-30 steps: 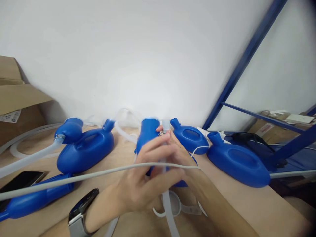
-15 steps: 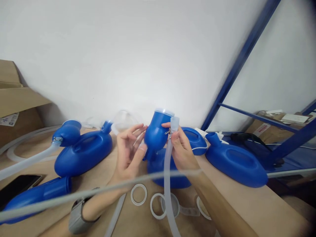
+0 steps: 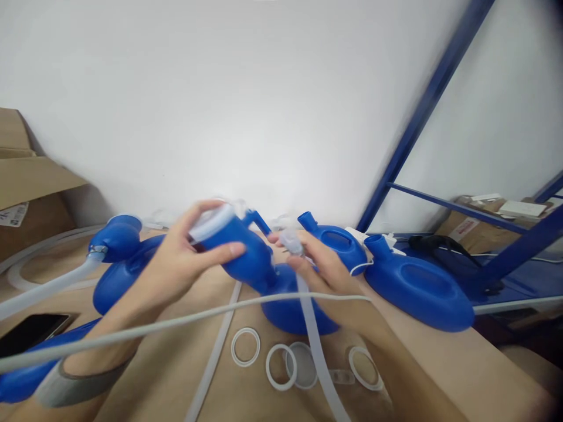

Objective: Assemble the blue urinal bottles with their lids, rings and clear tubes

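In my left hand (image 3: 180,252) is a blue plastic funnel-shaped cup (image 3: 246,255) with a whitish rim. It lies tilted, its wide mouth toward the upper left and its narrow end toward the lower right. Fingers and thumb wrap round the rim end. My right hand (image 3: 329,264) pinches the top of a translucent hose (image 3: 315,334), close to its flared clear end (image 3: 291,240). A wire clip seems to sit at that end, but blur hides its detail. Behind and below both hands rests a blue bottle (image 3: 299,313), partly covered by the cup.
Blue bottles (image 3: 417,287) with handles stand at right, and another hose-fitted cup (image 3: 115,237) at left. White rings (image 3: 245,347) and a clear disc (image 3: 302,366) lie in front. A pale cord (image 3: 185,328) crosses the foreground. A phone (image 3: 30,334) and carton (image 3: 39,217) are at left.
My left hand has gone from spread fingers beside the cup to gripping its rim end. The cup has tipped over to the left. The hose end in my right hand has shifted slightly down and left.
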The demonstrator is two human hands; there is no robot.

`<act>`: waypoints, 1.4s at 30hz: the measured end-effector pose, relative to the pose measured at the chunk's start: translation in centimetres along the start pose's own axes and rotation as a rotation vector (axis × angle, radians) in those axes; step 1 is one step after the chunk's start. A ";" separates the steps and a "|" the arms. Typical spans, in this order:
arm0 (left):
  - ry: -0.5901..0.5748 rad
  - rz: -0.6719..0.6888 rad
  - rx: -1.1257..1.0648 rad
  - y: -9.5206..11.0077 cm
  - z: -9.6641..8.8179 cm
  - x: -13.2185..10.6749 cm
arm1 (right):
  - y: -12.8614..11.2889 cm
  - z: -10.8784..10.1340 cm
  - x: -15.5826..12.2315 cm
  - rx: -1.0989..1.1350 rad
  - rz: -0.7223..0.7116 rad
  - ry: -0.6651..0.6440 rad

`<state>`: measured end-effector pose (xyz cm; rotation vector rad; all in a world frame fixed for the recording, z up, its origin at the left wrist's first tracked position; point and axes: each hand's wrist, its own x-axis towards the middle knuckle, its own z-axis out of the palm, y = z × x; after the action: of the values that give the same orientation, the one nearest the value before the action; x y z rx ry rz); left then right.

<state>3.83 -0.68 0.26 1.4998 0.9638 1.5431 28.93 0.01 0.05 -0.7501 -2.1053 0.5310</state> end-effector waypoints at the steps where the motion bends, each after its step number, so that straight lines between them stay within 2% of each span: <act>1: 0.067 0.013 -0.090 0.3 -0.3 0.3 | 0.3 -0.6 0.0 -0.054 0.025 0.021; 3: 0.194 0.053 -0.252 0.8 -1.1 1.0 | 1.2 -2.0 0.0 -0.263 0.049 0.032; 5: 0.268 0.133 -0.321 0.7 -1.9 1.5 | 2.3 -3.3 -0.2 -0.581 0.022 0.084; 8: 0.274 0.240 -0.241 0.1 -2.9 2.0 | 3.7 -4.6 -0.6 -0.983 -0.039 0.183; 12: 0.231 0.227 -0.120 -0.5 -2.9 1.7 | 4.8 -5.3 -0.7 -1.193 -0.128 0.263; 17: 0.054 0.182 0.039 -1.0 -2.0 0.8 | 6.7 -4.3 -0.7 -1.173 -0.163 0.310; 21: -0.007 0.191 0.097 -1.5 -1.6 0.4 | 7.8 -2.4 -0.9 -1.079 -0.272 0.291; 26: -0.118 0.229 0.167 -1.3 -1.7 0.1 | 7.4 -1.2 -0.6 -0.937 -0.449 0.372; 30: -0.118 0.255 0.268 -0.7 -2.6 -0.1 | 6.9 -1.7 -0.3 -0.843 -0.560 0.385; 32: -0.126 0.287 0.270 -0.4 -2.8 -0.2 | 6.6 -1.9 -0.3 -0.825 -0.579 0.349; 37: -0.290 0.372 0.289 0.4 -2.7 -0.6 | 5.8 -2.1 -0.4 -0.817 -0.541 0.325; 42: -0.282 0.480 0.471 1.1 -2.2 -1.1 | 5.1 -2.7 -0.6 -0.775 -0.512 0.289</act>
<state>1.61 -2.14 0.71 2.3488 0.8754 1.4134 33.05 3.61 -1.84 -0.5999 -2.0908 -0.6695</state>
